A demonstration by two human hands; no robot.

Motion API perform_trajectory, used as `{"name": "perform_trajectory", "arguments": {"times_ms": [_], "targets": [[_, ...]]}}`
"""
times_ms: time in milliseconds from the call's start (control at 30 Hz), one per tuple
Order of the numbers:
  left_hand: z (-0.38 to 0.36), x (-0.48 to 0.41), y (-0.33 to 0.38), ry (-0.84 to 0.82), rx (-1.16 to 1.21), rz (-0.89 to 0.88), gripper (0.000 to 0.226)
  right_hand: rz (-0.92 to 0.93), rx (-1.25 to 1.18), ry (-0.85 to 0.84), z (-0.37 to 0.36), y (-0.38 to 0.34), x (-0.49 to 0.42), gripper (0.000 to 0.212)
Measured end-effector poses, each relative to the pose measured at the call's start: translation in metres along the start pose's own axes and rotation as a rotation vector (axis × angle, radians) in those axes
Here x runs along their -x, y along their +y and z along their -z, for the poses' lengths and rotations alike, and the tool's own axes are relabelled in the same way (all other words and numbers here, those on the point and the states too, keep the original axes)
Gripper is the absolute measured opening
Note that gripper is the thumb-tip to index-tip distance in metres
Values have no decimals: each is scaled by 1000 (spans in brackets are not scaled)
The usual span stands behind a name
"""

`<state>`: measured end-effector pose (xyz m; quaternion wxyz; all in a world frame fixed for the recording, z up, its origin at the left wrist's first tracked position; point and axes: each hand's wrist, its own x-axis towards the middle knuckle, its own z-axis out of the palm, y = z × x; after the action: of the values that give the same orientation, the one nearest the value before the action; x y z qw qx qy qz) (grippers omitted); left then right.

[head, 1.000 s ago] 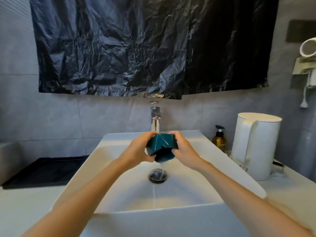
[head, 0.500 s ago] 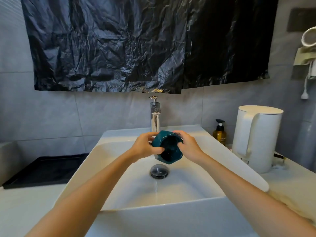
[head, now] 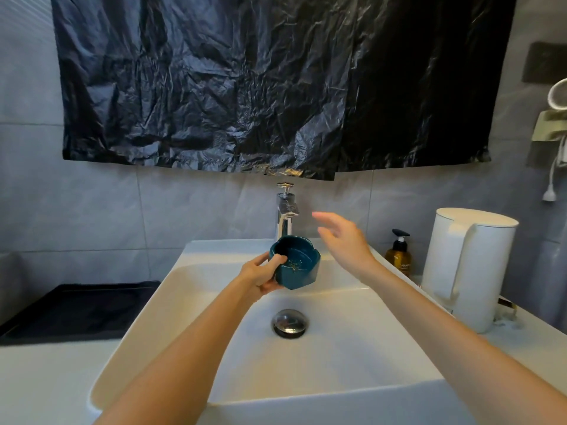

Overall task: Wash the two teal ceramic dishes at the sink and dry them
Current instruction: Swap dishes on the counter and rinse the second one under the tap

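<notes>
Right hand [head: 343, 240] has left the dish [head: 299, 265], fingers spread beside the faucet [head: 287, 210]; left hand [head: 260, 276] pinches its lobed teal rim, gold motif inside. Bottle [head: 399, 256] label unreadable.

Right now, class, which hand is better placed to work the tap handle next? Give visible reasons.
Probably the right hand: it is open, holds nothing, and is up beside the faucet. The left hand grips the teal dish over the sink.
</notes>
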<state>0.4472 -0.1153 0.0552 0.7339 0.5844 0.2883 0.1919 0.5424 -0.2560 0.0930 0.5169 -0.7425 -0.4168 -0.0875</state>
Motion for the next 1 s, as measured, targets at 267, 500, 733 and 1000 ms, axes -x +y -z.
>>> {"name": "perform_trajectory", "arguments": {"times_ms": [267,500,733,1000], "targets": [[10,-8,5,-13,109,-10,43,293,379,-89,-12,-51,-79,44],[8,-11,7,-69,170,-28,40,398,776,-106,-21,-44,-98,41],[6,-10,8,-82,207,-24,43,360,777,0,-29,-43,-110,45],[7,-4,10,-89,188,-31,42,353,772,17,-34,-41,-115,54]]}}
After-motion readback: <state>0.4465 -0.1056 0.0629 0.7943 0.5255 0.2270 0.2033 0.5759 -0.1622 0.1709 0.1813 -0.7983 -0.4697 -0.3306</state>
